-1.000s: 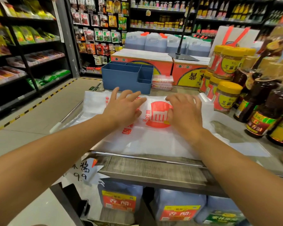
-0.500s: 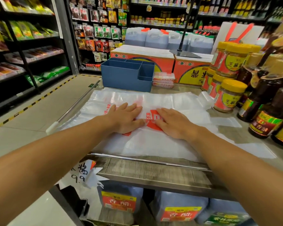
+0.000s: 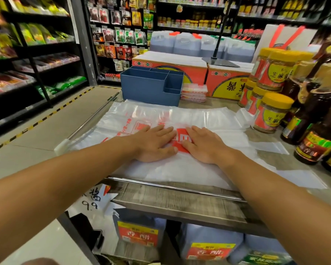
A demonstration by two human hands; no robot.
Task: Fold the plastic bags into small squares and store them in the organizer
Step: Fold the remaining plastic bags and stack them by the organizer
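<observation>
Both hands lie flat, fingers straight, on the plastic bag [image 3: 189, 115] spread over the table [image 3: 180, 199]. The left hand [image 3: 153, 144] and right hand [image 3: 206, 146] press side by side on its red print, holding nothing. Behind the bag stands the blue organizer [image 3: 151, 87].

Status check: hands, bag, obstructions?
Left hand and right hand flat, pressing plastic bag. Bag unfolded. Blue organizer behind. Jars crowd right edge.

I see yellow-lidded jars [image 3: 271, 113] and dark sauce bottles [image 3: 318, 134] crowding the desk's [image 3: 180, 201] right side, orange cartons [image 3: 227, 81] behind.
</observation>
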